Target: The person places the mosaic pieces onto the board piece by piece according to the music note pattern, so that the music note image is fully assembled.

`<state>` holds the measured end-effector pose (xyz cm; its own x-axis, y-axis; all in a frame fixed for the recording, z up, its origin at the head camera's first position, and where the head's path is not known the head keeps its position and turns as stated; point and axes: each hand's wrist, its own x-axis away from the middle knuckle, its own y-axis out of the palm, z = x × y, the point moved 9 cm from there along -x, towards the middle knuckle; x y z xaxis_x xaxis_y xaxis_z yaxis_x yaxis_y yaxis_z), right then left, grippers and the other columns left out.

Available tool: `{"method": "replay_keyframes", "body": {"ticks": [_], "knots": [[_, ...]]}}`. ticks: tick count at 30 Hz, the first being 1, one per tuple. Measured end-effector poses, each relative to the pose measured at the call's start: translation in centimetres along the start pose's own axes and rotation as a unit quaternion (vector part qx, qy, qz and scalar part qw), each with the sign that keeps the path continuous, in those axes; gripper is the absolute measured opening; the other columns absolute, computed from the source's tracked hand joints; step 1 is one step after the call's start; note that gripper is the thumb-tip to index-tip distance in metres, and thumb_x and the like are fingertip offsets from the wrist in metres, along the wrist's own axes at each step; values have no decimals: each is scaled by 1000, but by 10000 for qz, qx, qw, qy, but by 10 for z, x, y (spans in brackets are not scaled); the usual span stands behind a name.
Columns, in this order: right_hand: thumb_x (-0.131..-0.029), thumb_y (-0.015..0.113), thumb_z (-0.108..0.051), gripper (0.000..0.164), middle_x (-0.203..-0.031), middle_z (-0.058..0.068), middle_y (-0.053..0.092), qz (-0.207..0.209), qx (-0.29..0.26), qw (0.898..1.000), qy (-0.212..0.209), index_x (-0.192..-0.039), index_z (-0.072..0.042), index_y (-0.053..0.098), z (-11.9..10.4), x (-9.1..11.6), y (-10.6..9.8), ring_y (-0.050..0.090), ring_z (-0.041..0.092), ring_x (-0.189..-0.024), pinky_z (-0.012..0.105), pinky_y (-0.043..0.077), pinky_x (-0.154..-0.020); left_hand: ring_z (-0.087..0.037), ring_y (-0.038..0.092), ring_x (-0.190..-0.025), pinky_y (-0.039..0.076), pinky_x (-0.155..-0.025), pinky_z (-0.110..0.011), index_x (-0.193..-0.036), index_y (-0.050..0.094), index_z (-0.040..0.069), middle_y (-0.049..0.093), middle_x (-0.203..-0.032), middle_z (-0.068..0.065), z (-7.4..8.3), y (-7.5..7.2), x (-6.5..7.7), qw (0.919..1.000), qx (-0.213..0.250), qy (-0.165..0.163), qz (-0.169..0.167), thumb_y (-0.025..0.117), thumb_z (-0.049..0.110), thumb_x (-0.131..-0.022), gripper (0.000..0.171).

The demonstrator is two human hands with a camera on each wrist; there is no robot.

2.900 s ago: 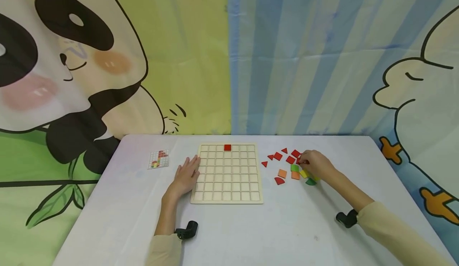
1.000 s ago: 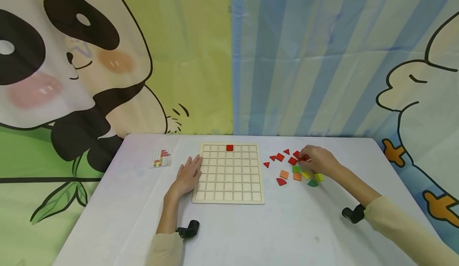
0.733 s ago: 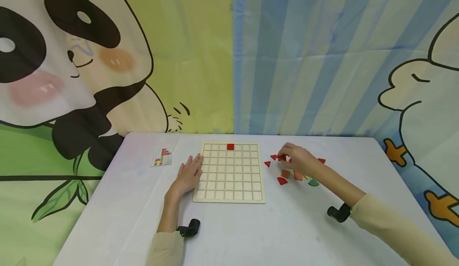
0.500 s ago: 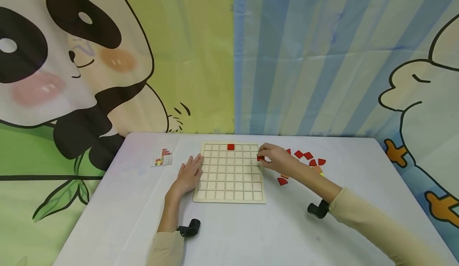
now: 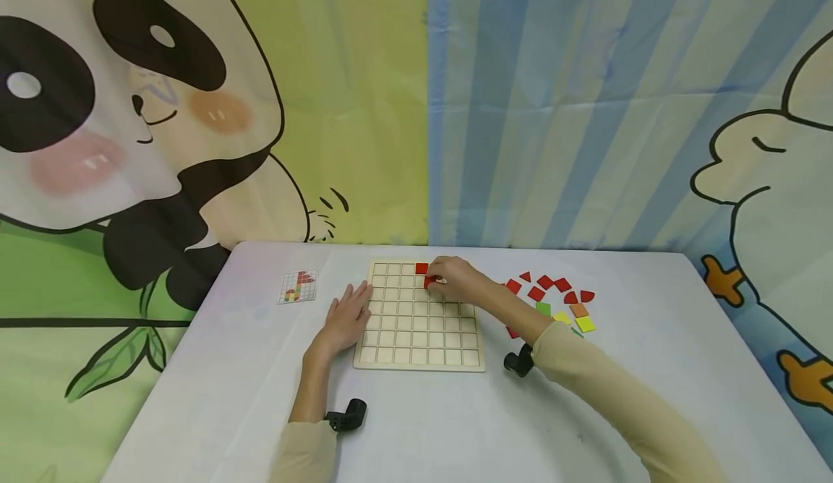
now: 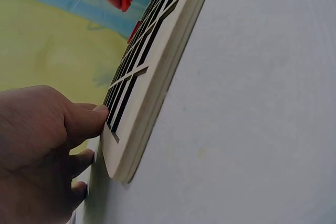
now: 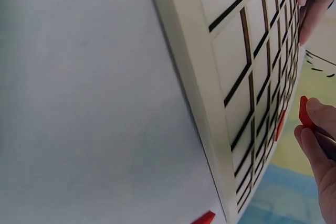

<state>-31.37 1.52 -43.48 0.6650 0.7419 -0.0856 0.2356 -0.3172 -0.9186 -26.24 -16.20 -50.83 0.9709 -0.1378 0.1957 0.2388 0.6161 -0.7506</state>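
Observation:
A pale wooden grid board (image 5: 403, 340) lies on the white table. One red square tile (image 5: 421, 268) sits in a cell of its far row. My right hand (image 5: 455, 280) pinches another red tile (image 7: 304, 112) between thumb and fingers, over the board's far part close to that square. The right wrist view shows the pinched tile held off the grid; its full outline is partly covered by the fingers. My left hand (image 5: 346, 318) rests along the board's left edge with fingers extended, the thumb beside the rim in the left wrist view.
Right of the board lie loose tiles, among them a green square (image 5: 543, 309), a yellow square (image 5: 585, 324), an orange square (image 5: 579, 310) and several red pieces, partly behind the right forearm. A printed pattern card (image 5: 298, 287) lies to the left. A cartoon curtain stands behind the table.
My right hand has picked up a red tile from the loose pieces and carried it left over the board. Some loose tiles have shifted. My left hand stays at the board's edge.

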Motion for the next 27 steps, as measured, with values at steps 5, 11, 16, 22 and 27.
{"method": "replay_keyframes", "body": {"ticks": [5, 11, 16, 22, 27], "knots": [[-90, 68, -14, 22, -106, 12, 69, -131, 6, 9999, 113, -107, -1, 71, 7, -14, 12, 66, 24, -98, 32, 56, -82, -32, 1, -153, -4, -122, -56, -154, 26, 10, 16, -164, -6, 1, 1, -1, 10000, 33, 18, 19, 41, 17, -103, 53], [-90, 67, -13, 14, -98, 9, 69, -216, 582, 9970, -462, -99, -3, 72, -1, -21, 20, 65, 23, -94, 32, 54, -85, -32, 3, -153, -3, -122, -56, -153, 28, 10, 18, -164, -6, 0, 1, -1, 10000, -2, 4, 85, 42, 16, -102, 53], [-91, 65, -13, 12, -95, 8, 69, -315, 806, 9944, -601, -96, -5, 73, -5, -25, 25, 64, 22, -91, 32, 53, -85, -33, 3, -153, -2, -122, -58, -153, 28, 9, 17, -164, -8, 1, -1, 0, 10000, -23, 35, 70, 43, 15, -102, 54], [-90, 66, -11, 9, -89, 7, 68, -203, 848, 9929, -805, -90, -6, 73, -6, -27, 24, 64, 21, -85, 32, 53, -82, -33, 3, -153, -2, -122, -57, -153, 28, 9, 18, -163, -8, 1, -2, 1, 10000, -26, 34, 72, 43, 15, -102, 53], [-90, 66, -8, 9, -89, 8, 70, -172, 692, 9938, -857, -89, -5, 74, -8, -29, 21, 66, 21, -86, 30, 55, -81, -33, 4, -153, -2, -122, -57, -153, 28, 8, 18, -163, -9, 2, -2, 2, 9999, 5, 53, 87, 43, 14, -102, 53]]}}
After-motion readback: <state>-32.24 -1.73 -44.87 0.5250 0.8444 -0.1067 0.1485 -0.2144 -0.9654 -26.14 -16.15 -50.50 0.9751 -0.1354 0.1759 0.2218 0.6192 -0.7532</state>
